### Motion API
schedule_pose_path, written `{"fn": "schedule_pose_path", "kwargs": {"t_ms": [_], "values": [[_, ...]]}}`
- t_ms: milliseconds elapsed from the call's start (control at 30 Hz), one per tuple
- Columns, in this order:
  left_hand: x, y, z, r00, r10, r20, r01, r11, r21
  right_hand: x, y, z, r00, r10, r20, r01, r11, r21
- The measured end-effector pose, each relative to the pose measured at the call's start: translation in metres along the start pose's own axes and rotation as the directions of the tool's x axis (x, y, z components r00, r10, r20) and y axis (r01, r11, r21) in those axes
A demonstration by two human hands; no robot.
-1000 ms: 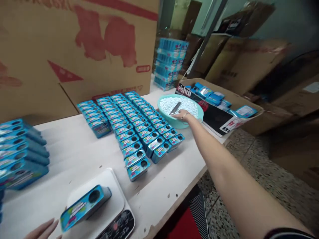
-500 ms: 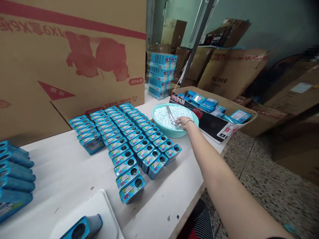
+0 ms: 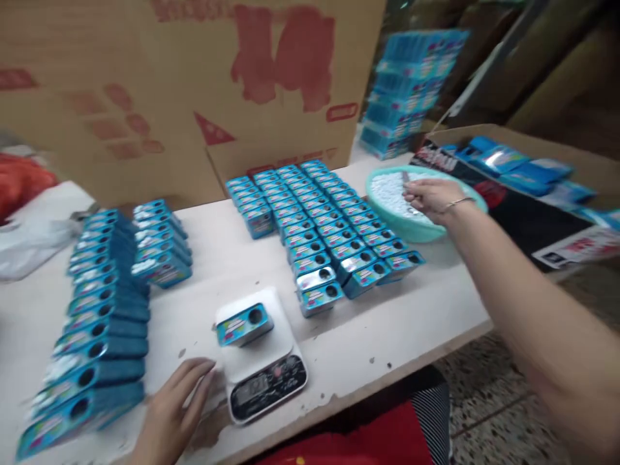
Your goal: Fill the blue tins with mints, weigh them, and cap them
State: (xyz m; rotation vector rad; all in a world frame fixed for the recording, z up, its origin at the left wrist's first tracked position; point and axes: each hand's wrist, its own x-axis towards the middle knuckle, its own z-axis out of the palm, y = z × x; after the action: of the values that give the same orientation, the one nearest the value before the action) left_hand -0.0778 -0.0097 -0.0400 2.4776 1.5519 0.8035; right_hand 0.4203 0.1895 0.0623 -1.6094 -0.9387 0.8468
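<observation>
Right hand (image 3: 431, 197) over teal bowl (image 3: 465, 200) at far right of table (image 3: 387, 329), fingers closed on a thin metal scoop (image 3: 405, 183) dipped in the small white pellets (image 3: 387, 190); seems a pinch grip near the handle end, so the tip can dig. Blurred, so exact finger contact not sure.

Left hand (image 3: 172, 407) flat on table w/ fingers spread, holding nothing, fingertips touching left edge of the white scale (image 3: 264, 368), probably to keep it steady. On the scale plate sits one blue tin (image 3: 242, 323), lying flat, round hole facing up, likely so pellets can go in from above while weight is read on the dark display.

Between scale and bowl: rows of same tins (image 3: 320, 219), packed close side by side, holes up. At left, more tins (image 3: 106, 303) leaning one on another like tiles, apart from the first group.

Tins: rectangular, rounded corners, glossy printed metal. Bowl: smooth plastic, round. Big cardboard box (image 3: 194, 77) w/ red print stands behind as back wall; open carton (image 3: 523, 174) beside bowl holds flat blue packs.
</observation>
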Motion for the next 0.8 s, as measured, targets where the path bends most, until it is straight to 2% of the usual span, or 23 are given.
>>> {"fn": "schedule_pose_path", "kwargs": {"t_ms": [67, 100, 133, 200, 233, 267, 300, 367, 500, 600, 700, 767, 800], "values": [[-0.004, 0.009, -0.003, 1.0, -0.009, 0.022, 0.009, 1.0, -0.004, -0.036, -0.014, 0.03, 0.984, 0.013, 0.178, -0.018, 1.0, 0.022], [-0.006, 0.012, -0.005, 1.0, -0.01, 0.026, 0.01, 1.0, -0.01, -0.06, -0.022, 0.047, 0.942, 0.013, 0.336, -0.017, 1.0, 0.008], [-0.008, 0.015, -0.006, 1.0, -0.011, 0.024, 0.011, 1.0, -0.019, -0.085, -0.029, 0.064, 0.884, 0.016, 0.468, 0.0, 0.999, -0.034], [-0.015, 0.019, -0.01, 1.0, -0.013, 0.014, 0.014, 0.999, -0.042, -0.135, -0.039, 0.097, 0.715, -0.032, 0.699, 0.159, 0.98, -0.117], [-0.018, 0.02, -0.011, 1.0, -0.018, 0.009, 0.018, 0.998, -0.053, -0.156, -0.042, 0.113, 0.634, -0.059, 0.771, 0.273, 0.95, -0.152], [-0.022, 0.021, -0.012, 1.0, -0.022, 0.006, 0.023, 0.998, -0.063, -0.174, -0.042, 0.127, 0.574, -0.085, 0.814, 0.393, 0.901, -0.182], [-0.026, 0.021, -0.013, 1.0, -0.028, 0.005, 0.028, 0.997, -0.073, -0.187, -0.042, 0.139, 0.53, -0.107, 0.841, 0.503, 0.839, -0.209], [-0.035, 0.02, -0.013, 0.999, -0.038, 0.009, 0.038, 0.995, -0.096, -0.204, -0.038, 0.158, 0.48, -0.113, 0.87, 0.65, 0.712, -0.267], [-0.05, 0.019, -0.014, 0.998, -0.068, 0.004, 0.068, 0.989, -0.134, -0.214, -0.03, 0.173, 0.469, -0.042, 0.882, 0.748, 0.549, -0.372], [-0.058, 0.018, -0.014, 0.996, -0.094, 0.002, 0.093, 0.984, -0.149, -0.216, -0.029, 0.177, 0.481, -0.034, 0.876, 0.771, 0.492, -0.404], [-0.061, 0.018, -0.012, 0.994, -0.106, -0.001, 0.104, 0.98, -0.171, -0.217, -0.03, 0.181, 0.488, -0.076, 0.87, 0.766, 0.514, -0.385], [-0.062, 0.018, -0.009, 0.994, -0.111, 0.006, 0.11, 0.974, -0.199, -0.215, -0.031, 0.181, 0.518, -0.141, 0.844, 0.728, 0.592, -0.347], [-0.062, 0.018, -0.006, 0.993, -0.117, 0.014, 0.117, 0.969, -0.216, -0.213, -0.031, 0.179, 0.543, -0.163, 0.824, 0.68, 0.662, -0.317]]}}
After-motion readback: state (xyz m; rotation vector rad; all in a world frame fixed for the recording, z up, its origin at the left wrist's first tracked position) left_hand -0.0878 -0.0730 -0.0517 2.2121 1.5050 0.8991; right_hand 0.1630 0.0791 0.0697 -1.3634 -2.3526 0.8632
